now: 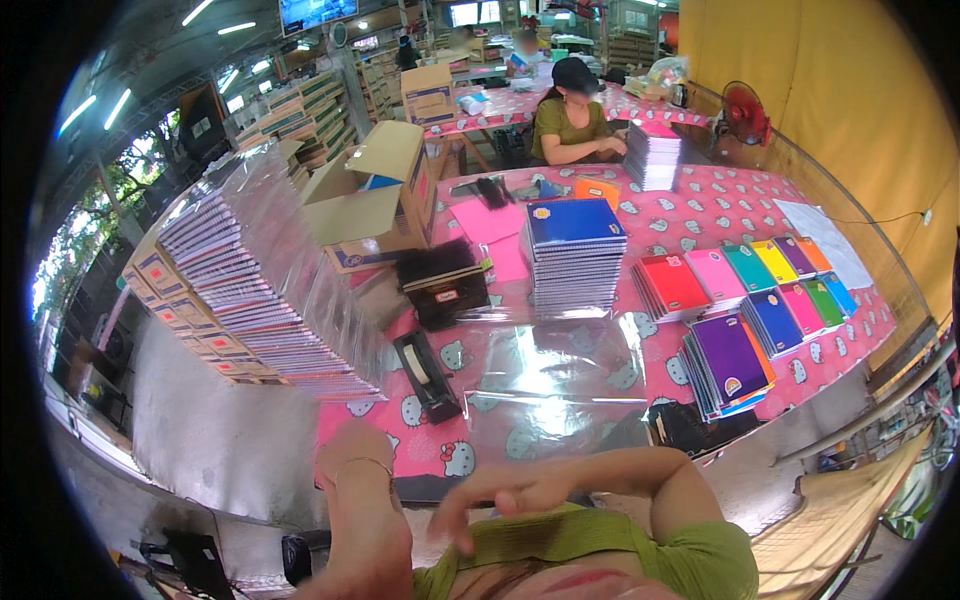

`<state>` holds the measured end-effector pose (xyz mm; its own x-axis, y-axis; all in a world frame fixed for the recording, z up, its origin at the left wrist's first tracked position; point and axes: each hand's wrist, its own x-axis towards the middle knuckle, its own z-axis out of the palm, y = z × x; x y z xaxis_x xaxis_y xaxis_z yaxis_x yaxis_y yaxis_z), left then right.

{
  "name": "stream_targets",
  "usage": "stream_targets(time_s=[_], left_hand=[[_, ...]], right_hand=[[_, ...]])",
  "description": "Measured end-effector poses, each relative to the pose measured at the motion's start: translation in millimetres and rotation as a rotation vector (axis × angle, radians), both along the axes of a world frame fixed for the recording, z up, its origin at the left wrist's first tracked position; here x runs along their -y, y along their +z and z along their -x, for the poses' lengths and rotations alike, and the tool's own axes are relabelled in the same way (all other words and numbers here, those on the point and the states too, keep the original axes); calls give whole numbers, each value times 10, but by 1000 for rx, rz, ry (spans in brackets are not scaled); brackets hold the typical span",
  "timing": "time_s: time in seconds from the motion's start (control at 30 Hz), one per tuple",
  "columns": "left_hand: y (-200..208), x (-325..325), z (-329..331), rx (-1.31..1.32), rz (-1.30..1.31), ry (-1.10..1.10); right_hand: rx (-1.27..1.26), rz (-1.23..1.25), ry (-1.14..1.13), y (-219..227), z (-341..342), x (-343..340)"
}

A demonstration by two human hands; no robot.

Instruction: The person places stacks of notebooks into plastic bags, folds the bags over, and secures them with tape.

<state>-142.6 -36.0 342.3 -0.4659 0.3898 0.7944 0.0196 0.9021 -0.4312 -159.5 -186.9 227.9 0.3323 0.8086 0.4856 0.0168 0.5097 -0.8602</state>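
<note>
Right hand (490,500) hangs loose at the chest, fingers drooping, holding nothing. Left hand (352,450) is pulled in near the table edge; its grip can't be made out. Clear plastic sheet (545,385) lies just beyond, tape dispenser (428,372) to its left.

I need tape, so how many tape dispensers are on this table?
1: the black tape dispenser lies left of the clear plastic sheet. More may be hidden.
</note>
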Motion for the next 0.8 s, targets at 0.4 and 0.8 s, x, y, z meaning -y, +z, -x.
stream_targets(time_s=[0.4, 0.8], left_hand=[[-446, 1346, -152, -679, -973, 755], [-3496, 4196, 99, -1360, -2157, 715]], right_hand=[[-160, 386, -1420, -901, 691, 2566], [-599, 825, -1698, -2012, 1487, 5330]])
